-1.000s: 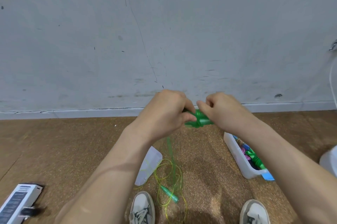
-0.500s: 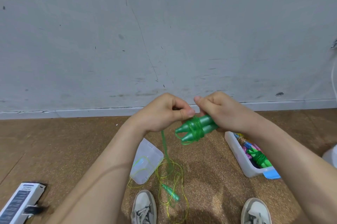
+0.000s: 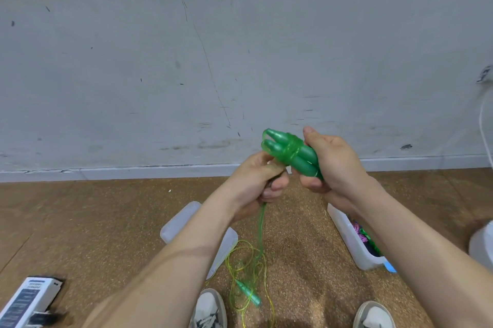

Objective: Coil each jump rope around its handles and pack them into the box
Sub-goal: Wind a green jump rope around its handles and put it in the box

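Green handles [image 3: 286, 150] have swung up since half a second ago; their tapered tips now point upward, above and left of the white box [image 3: 349, 238]. Right hand [image 3: 337, 165] wraps their lower half. Left hand [image 3: 257, 183] is closed on the translucent cord [image 3: 261, 223] hanging below the coil. The box holds pink and green coiled ropes [image 3: 364, 235], partly hidden by the forearm. Left of the box: clear lid [image 3: 184, 221] and a loose rope heap [image 3: 246, 269] on the speckled floor [image 3: 80, 221].

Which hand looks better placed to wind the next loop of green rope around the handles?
Left. The left hand grips the loose green plastic rope just beside the paired green handles, which the right hand is busy holding.
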Available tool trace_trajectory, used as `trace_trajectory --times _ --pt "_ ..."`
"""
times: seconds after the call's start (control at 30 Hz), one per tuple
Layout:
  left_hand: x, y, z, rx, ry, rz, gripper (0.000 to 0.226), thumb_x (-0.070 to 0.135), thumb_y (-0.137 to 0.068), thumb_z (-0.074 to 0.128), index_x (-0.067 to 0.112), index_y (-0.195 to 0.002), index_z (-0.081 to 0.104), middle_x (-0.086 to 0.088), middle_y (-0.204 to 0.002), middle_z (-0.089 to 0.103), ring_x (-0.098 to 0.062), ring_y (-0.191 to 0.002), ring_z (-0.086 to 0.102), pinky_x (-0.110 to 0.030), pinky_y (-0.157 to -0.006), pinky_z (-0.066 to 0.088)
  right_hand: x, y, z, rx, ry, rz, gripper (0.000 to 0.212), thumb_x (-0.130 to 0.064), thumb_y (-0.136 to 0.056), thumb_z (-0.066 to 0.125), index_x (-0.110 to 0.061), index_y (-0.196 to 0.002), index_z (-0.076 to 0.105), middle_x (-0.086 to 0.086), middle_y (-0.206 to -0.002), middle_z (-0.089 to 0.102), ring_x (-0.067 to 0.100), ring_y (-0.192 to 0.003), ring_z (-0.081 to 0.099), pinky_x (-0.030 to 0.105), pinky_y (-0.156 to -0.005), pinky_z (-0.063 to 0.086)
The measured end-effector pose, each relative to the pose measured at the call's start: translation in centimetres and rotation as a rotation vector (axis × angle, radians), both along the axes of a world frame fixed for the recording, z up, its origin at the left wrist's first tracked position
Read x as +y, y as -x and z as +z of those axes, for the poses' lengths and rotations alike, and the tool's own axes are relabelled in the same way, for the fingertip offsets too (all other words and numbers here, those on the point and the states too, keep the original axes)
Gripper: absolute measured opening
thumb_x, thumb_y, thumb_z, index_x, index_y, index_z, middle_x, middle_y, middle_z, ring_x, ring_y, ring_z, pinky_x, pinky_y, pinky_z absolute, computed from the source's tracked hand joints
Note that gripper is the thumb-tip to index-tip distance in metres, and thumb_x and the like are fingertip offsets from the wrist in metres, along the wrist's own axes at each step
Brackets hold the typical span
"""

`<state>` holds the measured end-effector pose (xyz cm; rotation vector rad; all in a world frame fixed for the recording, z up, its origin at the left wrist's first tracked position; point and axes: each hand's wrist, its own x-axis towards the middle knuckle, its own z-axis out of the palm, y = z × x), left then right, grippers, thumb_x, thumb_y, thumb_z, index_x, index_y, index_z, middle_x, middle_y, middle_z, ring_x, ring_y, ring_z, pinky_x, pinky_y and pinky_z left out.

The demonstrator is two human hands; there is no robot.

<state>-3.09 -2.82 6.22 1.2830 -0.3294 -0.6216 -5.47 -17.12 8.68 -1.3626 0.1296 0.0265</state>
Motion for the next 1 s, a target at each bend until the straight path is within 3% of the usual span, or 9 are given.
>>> trace_trajectory --times 0.07,0.17,0.3,0.37,0.47,0.6,0.77,0.9,1.0 --pt "-0.1 -0.1 -0.2 -0.066 -0.060 0.033 0.012 0.015 -0.101 0.041 0.012 -0.092 0.048 0.000 -0.053 0.042 -0.006 -0.038 0.027 -0.016 -0.038 0.022 0.1 -0.3 -0.4 0.035 0.013 -0.079 0.033 -0.033 -0.104 0.037 -0.009 -0.083 0.045 0.015 -0.058 0.048 0.012 -0.028 0.030 0.011 -0.036 0.019" --pt "-0.1 0.2 -0.2 -0.275 -0.379 0.096 0.014 0.023 -0.100 0.048 0.016 -0.088 0.051 0.004 -0.056 0.045 -0.009 -0.045 0.034 -0.021 -0.045 0.029 -0.5 -1.0 -0.6 0.054 0.091 -0.242 0.035 -0.034 -0.103 0.038 -0.014 -0.073 0.040 0.009 -0.061 0.042 0.013 -0.031 0.033 0.015 -0.034 0.023" --pt "0.4 1.1 0.7 -0.968 -1.020 0.100 0.011 0.033 -0.096 0.051 0.022 -0.096 0.051 0.005 -0.067 0.054 -0.019 -0.064 0.052 -0.032 -0.057 0.036 -1.8 -2.1 -1.1 -0.147 0.674 -0.383 0.046 -0.032 -0.101 0.040 -0.015 -0.059 0.037 0.002 -0.055 0.039 0.029 -0.053 0.046 0.042 -0.051 0.046" --pt "0.4 1.4 1.5 -1.179 -1.091 0.126 0.016 0.031 -0.095 0.051 0.018 -0.100 0.059 0.002 -0.078 0.061 -0.023 -0.077 0.057 -0.035 -0.064 0.041 -1.7 -2.2 -1.5 -0.201 0.921 -0.347 0.043 -0.031 -0.099 0.042 -0.017 -0.059 0.035 0.001 -0.055 0.040 0.035 -0.064 0.048 0.042 -0.061 0.040" --pt "0.5 1.3 2.0 -1.366 -1.100 0.102 0.020 0.032 -0.092 0.053 0.020 -0.100 0.069 -0.002 -0.085 0.065 -0.025 -0.081 0.060 -0.035 -0.066 0.044 -1.2 -2.1 -1.4 -0.191 1.047 -0.316 0.038 -0.036 -0.094 0.047 -0.017 -0.062 0.037 0.007 -0.061 0.049 0.037 -0.070 0.051 0.041 -0.064 0.041" --pt "0.3 1.3 2.4 -1.353 -1.043 0.129 0.021 0.036 -0.089 0.061 0.018 -0.092 0.072 -0.004 -0.078 0.066 -0.025 -0.076 0.061 -0.035 -0.067 0.045 -1.1 -1.8 -0.7 -0.157 1.249 -0.275 0.037 -0.040 -0.091 0.050 -0.018 -0.063 0.040 0.010 -0.069 0.058 0.036 -0.074 0.054 0.036 -0.063 0.040" --pt "1.4 0.3 3.0 -1.210 -0.966 0.085 0.025 0.043 -0.085 0.063 0.020 -0.088 0.074 -0.001 -0.070 0.065 -0.020 -0.072 0.058 -0.038 -0.067 0.045 -0.6 -1.2 -0.2 -0.233 1.351 -0.120 0.035 -0.040 -0.088 0.054 -0.017 -0.063 0.045 -0.001 -0.058 0.048 0.029 -0.068 0.052 0.031 -0.054 0.031" --pt "2.0 -0.2 2.7 -1.030 -0.867 0.053 0.031 0.045 -0.085 0.060 0.018 -0.082 0.074 -0.007 -0.064 0.064 -0.023 -0.062 0.055 -0.036 -0.063 0.042 -1.0 -0.9 -0.2 -0.385 1.137 0.004 0.039 -0.033 -0.086 0.059 -0.014 -0.056 0.043 -0.003 -0.045 0.035 0.017 -0.050 0.035 0.031 -0.049 0.027" --pt "1.9 -0.2 2.8 -0.871 -0.747 0.064 0.031 0.034 -0.091 0.061 0.010 -0.073 0.069 -0.005 -0.061 0.063 -0.012 -0.052 0.048 -0.026 -0.055 0.038 -1.2 -1.0 -0.1 -0.448 0.898 0.004 0.045 -0.021 -0.089 0.061 -0.014 -0.051 0.038 -0.005 -0.048 0.029 0.009 -0.047 0.028 0.029 -0.049 0.026"
